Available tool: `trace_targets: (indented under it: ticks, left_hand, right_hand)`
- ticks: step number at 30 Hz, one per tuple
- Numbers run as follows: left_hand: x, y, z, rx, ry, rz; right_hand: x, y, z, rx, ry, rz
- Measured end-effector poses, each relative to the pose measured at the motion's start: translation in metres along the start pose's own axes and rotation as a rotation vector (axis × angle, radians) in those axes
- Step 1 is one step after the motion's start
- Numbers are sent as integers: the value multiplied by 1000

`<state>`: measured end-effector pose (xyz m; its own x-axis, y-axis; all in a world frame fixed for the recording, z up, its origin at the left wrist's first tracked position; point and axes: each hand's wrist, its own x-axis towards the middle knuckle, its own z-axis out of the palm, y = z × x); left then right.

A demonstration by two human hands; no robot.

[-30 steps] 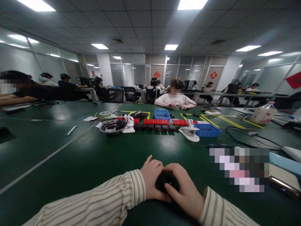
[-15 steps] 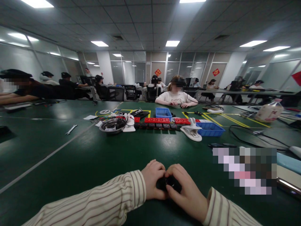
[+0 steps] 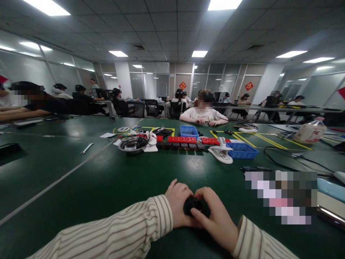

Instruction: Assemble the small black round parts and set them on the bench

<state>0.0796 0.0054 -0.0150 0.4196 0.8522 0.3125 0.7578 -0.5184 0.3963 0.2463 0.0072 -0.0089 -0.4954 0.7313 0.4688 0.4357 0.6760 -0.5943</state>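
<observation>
My left hand [image 3: 180,205] and my right hand [image 3: 215,219] meet low in the middle of the head view, on the green table [image 3: 81,180]. Both are curled round a small black object [image 3: 193,205], which shows only between the fingers. Its shape is mostly hidden. Striped sleeves cover both of my forearms.
Farther out on the table lie a metal bowl with cables [image 3: 132,144], red and black blocks [image 3: 183,139], two blue bins [image 3: 242,150], a white clip-like device [image 3: 221,151] and a wrench [image 3: 87,148]. A person [image 3: 203,114] sits opposite; others work at the left and the back.
My hands have stayed closed on the black object, with slight finger shifts. The view has drifted a little.
</observation>
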Motion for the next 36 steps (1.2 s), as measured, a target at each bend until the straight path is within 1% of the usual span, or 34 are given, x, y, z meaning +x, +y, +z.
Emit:
trace_targets:
  ticks: [3, 6, 11, 15, 18, 23, 29, 31, 36]
  left_hand:
    - [-1, -1, 3, 21, -1, 10]
    - [0, -5, 6, -11, -11, 43]
    - [3, -11, 6, -70, -79, 144]
    - [4, -12, 3, -80, -139, 137]
    - [4, -11, 1, -104, -153, 91]
    - [3, -10, 2, -65, -100, 80]
    - [0, -8, 6, 18, -12, 122]
    - [0, -9, 6, 14, -2, 135]
    - [2, -15, 4, -63, -67, 170]
  right_hand:
    - [2, -1, 1, -32, -31, 27]
    - [4, -3, -1, -3, -55, 5]
    - [3, -6, -4, 111, -106, -131]
    - [2, -6, -6, 142, -100, -206]
    - [2, -4, -7, 119, -67, -174]
    - [1, 1, -3, 83, -19, -65]
    - [1, -1, 3, -15, -63, 50]
    - [2, -2, 2, -25, -77, 54]
    - [3, -4, -1, 33, -97, -36]
